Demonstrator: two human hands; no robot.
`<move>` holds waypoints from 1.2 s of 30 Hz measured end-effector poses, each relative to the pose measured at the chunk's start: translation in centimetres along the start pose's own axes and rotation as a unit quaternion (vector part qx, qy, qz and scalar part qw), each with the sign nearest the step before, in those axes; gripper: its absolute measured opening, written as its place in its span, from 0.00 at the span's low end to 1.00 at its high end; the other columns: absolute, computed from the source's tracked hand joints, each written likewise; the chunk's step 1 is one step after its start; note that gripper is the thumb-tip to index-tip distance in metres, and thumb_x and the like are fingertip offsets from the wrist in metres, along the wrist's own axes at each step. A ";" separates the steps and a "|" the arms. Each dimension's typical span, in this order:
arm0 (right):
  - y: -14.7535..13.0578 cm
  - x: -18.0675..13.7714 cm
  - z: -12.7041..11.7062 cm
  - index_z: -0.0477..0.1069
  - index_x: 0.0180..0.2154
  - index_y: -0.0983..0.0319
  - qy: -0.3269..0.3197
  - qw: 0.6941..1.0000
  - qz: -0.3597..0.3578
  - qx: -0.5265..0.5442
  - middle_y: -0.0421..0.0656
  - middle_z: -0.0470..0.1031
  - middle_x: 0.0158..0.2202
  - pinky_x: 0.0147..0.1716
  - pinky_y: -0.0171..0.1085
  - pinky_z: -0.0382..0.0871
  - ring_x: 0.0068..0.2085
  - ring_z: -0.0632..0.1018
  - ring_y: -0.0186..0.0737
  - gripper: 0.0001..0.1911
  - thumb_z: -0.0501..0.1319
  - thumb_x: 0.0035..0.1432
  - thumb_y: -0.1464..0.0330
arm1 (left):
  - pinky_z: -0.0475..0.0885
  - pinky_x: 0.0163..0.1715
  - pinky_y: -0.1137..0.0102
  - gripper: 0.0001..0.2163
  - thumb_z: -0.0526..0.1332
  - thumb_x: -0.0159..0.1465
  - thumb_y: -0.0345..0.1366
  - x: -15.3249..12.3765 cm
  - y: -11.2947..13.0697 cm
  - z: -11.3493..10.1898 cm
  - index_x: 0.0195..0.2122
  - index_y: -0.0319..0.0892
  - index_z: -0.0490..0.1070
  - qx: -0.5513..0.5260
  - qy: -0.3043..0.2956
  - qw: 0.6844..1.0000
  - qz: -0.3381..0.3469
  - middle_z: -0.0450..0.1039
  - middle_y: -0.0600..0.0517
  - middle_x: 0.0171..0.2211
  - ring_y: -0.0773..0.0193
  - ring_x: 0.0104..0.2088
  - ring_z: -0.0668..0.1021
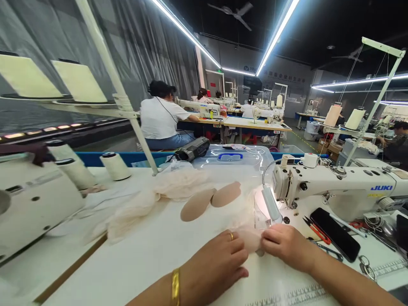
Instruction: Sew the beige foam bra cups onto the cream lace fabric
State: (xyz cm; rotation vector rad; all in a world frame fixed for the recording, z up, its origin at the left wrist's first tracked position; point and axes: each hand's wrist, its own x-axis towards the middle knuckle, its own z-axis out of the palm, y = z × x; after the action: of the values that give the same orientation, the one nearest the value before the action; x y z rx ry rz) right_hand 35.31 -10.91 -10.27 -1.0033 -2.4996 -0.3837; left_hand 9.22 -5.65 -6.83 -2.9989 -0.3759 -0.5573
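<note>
A small piece of pale pink sheer fabric [250, 239] lies in front of the sewing machine [331, 187] and spans both hands. My left hand [213, 263], with a ring and a gold bracelet, has its fingers curled over the fabric's left side; the thumb shows lower down. At the other side, my right hand [287, 246] pinches the fabric between thumb and fingers, close to the lit needle area. Two joined beige cup-shaped pieces [197, 205] lie behind my hands. More sheer cream fabric [134, 212] is bunched across the table to the left.
Right of my hands lie a black phone [334, 233], orange-handled snips [318, 231] and scissors rings [366, 267]. A small lamp [270, 204] stands by the needle. Thread cones [115, 166] and a thread stand pole [121, 91] are at left. A clear lidded box [236, 157] sits beyond the table; co-workers sit farther off.
</note>
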 end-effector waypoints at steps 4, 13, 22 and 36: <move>2.4 -1.5 0.5 0.75 0.38 0.59 -0.045 0.999 0.007 0.016 0.42 0.80 0.38 0.34 0.36 0.66 0.37 0.75 0.39 0.17 0.50 0.78 0.72 | 0.71 0.40 0.64 0.14 0.57 0.59 0.15 3.4 -0.4 2.5 0.36 0.43 0.70 0.013 -0.003 0.999 0.042 0.77 0.52 0.35 0.58 0.35 0.76; 2.5 -2.6 -0.8 0.77 0.44 0.58 0.011 0.995 0.074 0.065 0.42 0.80 0.39 0.37 0.37 0.66 0.40 0.73 0.41 0.15 0.55 0.67 0.80 | 0.71 0.38 0.64 0.14 0.52 0.70 0.18 3.9 -1.2 5.6 0.33 0.41 0.69 -0.003 0.050 0.998 0.025 0.74 0.49 0.35 0.58 0.36 0.73; 2.3 -2.3 -1.2 0.76 0.40 0.59 -0.018 0.993 0.103 0.052 0.41 0.77 0.36 0.31 0.35 0.60 0.37 0.71 0.39 0.12 0.58 0.65 0.80 | 0.70 0.33 0.64 0.14 0.50 0.70 0.18 4.9 -0.2 5.4 0.34 0.41 0.69 0.018 0.090 0.996 0.007 0.71 0.49 0.31 0.58 0.30 0.70; 2.0 -2.2 -1.2 0.73 0.37 0.60 -0.032 0.991 0.125 0.025 0.40 0.73 0.34 0.32 0.36 0.57 0.34 0.66 0.39 0.09 0.59 0.65 0.79 | 0.65 0.39 0.62 0.11 0.51 0.76 0.29 5.1 -2.4 8.2 0.40 0.44 0.72 -0.052 0.153 0.986 0.047 0.74 0.52 0.31 0.57 0.31 0.71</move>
State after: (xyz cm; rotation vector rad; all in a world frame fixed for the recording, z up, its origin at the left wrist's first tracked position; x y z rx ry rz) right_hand 38.52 -11.29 -10.12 -1.3082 -2.3859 -0.2135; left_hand 16.07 -1.24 -12.60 -2.9376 -0.1865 -1.0391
